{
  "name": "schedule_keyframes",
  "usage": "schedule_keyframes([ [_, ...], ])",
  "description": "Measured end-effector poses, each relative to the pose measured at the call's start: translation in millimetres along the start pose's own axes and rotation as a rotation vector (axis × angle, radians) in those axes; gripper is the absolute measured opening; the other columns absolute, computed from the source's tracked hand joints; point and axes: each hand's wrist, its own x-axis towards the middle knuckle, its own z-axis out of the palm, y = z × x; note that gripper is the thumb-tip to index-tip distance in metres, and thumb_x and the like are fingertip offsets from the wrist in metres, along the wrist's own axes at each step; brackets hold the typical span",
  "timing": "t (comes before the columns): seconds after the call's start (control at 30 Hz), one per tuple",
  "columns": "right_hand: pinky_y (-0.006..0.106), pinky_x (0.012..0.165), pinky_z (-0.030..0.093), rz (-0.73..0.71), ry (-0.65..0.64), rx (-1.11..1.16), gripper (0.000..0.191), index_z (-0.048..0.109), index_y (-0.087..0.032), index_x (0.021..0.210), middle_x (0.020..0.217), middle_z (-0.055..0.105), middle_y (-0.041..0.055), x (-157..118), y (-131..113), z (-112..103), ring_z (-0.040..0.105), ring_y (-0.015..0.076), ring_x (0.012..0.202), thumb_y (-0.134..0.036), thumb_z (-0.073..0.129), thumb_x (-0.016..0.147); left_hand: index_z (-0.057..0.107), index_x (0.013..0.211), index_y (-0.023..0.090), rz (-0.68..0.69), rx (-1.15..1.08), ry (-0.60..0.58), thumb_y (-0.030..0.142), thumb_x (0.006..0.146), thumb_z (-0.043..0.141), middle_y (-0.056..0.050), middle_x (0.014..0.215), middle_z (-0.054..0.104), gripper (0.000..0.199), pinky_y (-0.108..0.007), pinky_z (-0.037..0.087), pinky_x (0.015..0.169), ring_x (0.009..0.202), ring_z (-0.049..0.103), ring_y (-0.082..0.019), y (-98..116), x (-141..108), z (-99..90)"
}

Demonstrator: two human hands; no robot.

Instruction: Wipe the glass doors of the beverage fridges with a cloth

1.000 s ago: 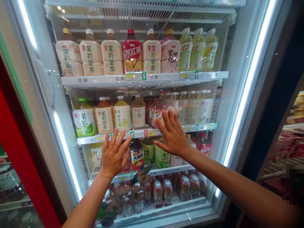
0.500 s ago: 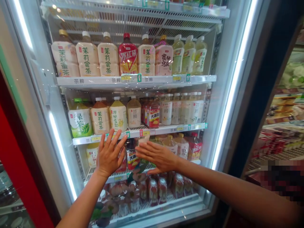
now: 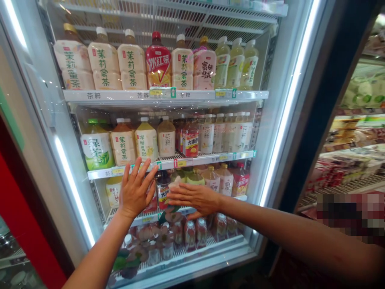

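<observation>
My left hand [image 3: 136, 192] lies with fingers spread against the glass door of a drinks cooler, in front of the middle shelf's left part. To its right, my right hand [image 3: 195, 198] is stretched flat and sideways against the glass. A small pale piece of what looks like tissue [image 3: 176, 182] shows above its fingers; the rest is hidden under the hand. Behind the glass, between the hands, stands a dark-labelled tea bottle [image 3: 163, 192]. A pale yellow drink bottle [image 3: 146, 140] is just above my left fingertips.
Bottled teas fill several shelves, including a red-labelled bottle [image 3: 158, 64] on the upper shelf [image 3: 120, 95]. Bright light strips [image 3: 288, 116] run down both cooler sides. Reflections cover the lower glass. At right are packed goods shelves [image 3: 343, 168]; a red panel [image 3: 18, 192] stands left.
Both hands stay near the same spot on the glass. The right hand and the pale piece have shifted slightly left and down. The view has moved a little.
</observation>
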Motion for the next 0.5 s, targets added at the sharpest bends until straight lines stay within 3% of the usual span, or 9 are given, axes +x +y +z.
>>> schedule_keyframes([
  [0.07, 0.042, 0.13, 0.021, 0.084, -0.012, -0.043, 0.089, 0.031, -0.019, 0.161, 0.17, 0.028, 0.0039, 10, 33, -21, 0.017, 0.0225, 0.16, -0.071, 0.052, 0.094, 0.034, 0.159, 0.029, 0.001, -0.003, 0.003, 0.024, 0.091, 0.063, -0.006, 0.162, 0.042, 0.074, -0.049, 0.019, 0.131, 0.156, 0.027, -0.026, 0, 1, -0.3],
  [0.17, 0.054, 0.131, 0.011, 0.37, 0.034, -0.098, 0.096, 0.016, -0.021, 0.165, 0.173, 0.015, 0.0059, 32, 84, -51, 0.006, 0.0285, 0.161, -0.078, 0.044, 0.093, 0.032, 0.16, 0.03, -0.003, 0.001, 0.014, 0.022, 0.091, 0.063, -0.005, 0.162, 0.042, 0.076, -0.049, 0.019, 0.131, 0.156, 0.027, -0.025, 1, 1, 0.2],
  [0.27, 0.063, 0.129, 0.005, 0.551, 0.087, -0.094, 0.105, 0.009, -0.021, 0.166, 0.174, 0.007, 0.0067, 44, 93, -54, 0.0, 0.0342, 0.161, -0.084, 0.042, 0.089, 0.032, 0.16, 0.03, -0.004, 0.0, 0.009, 0.023, 0.091, 0.063, -0.004, 0.162, 0.041, 0.076, -0.049, 0.019, 0.131, 0.156, 0.027, -0.025, 1, 0, 1.1],
  [0.37, 0.059, 0.13, 0.008, 0.414, 0.086, -0.066, 0.104, 0.015, -0.016, 0.165, 0.173, 0.013, 0.0102, 33, 52, -29, 0.002, 0.0324, 0.161, -0.081, 0.045, 0.091, 0.035, 0.159, 0.028, -0.005, -0.003, -0.001, 0.023, 0.09, 0.063, -0.005, 0.161, 0.043, 0.074, -0.05, 0.018, 0.131, 0.156, 0.027, -0.026, 0, -1, 1.3],
  [0.43, 0.051, 0.131, 0.014, 0.176, 0.045, -0.032, 0.097, 0.025, -0.013, 0.163, 0.171, 0.023, 0.0097, 16, 18, -9, 0.009, 0.0282, 0.161, -0.076, 0.048, 0.092, 0.038, 0.157, 0.028, -0.004, 0.001, -0.004, 0.023, 0.09, 0.063, -0.006, 0.161, 0.044, 0.072, -0.05, 0.019, 0.131, 0.157, 0.026, -0.026, 0, -2, 0.8],
  [0.5, 0.043, 0.13, 0.02, -0.048, -0.009, -0.002, 0.091, 0.036, -0.014, 0.159, 0.169, 0.032, 0.0055, 1, -2, 2, 0.016, 0.0236, 0.16, -0.073, 0.051, 0.092, 0.039, 0.157, 0.027, -0.002, 0.004, -0.008, 0.023, 0.09, 0.063, -0.006, 0.16, 0.045, 0.07, -0.05, 0.019, 0.131, 0.157, 0.026, -0.025, -1, -2, 0.2],
])
